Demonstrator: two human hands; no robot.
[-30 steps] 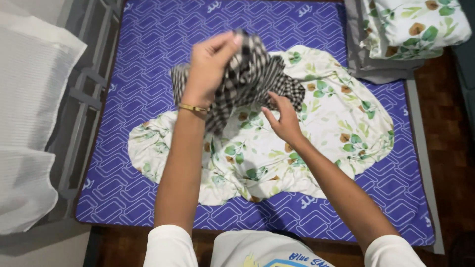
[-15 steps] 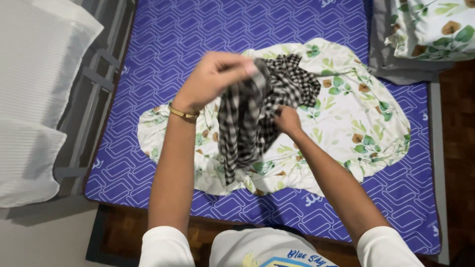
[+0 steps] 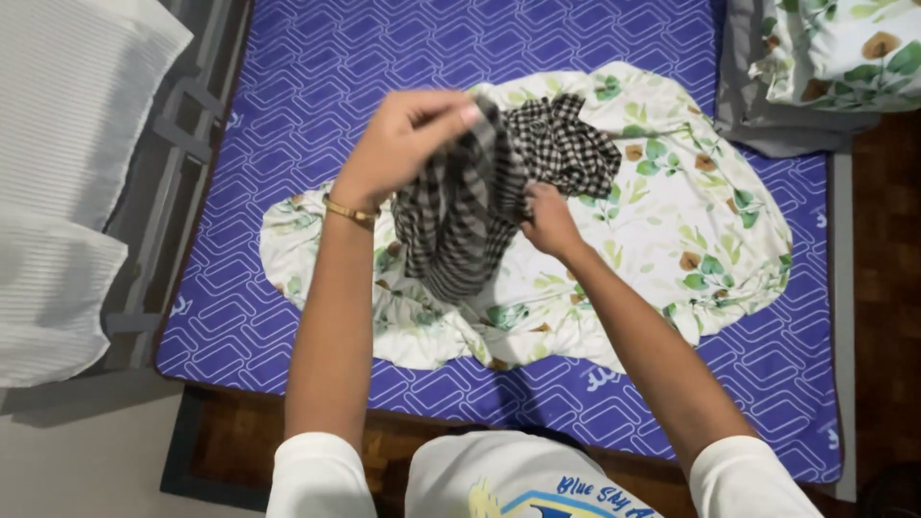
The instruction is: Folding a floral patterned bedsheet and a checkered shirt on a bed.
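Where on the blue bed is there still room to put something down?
The blue mattress is bare along its top, above the leafy sheet, and on its left side beside the grey frame. The middle is crowded: both hands, left and right, hold the checked cloth there.

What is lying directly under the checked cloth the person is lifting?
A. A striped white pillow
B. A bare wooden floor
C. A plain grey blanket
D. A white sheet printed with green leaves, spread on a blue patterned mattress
D: the black-and-white checked cloth, gripped by the left hand and right hand, hangs over the leaf-print sheet, which lies on the blue mattress.
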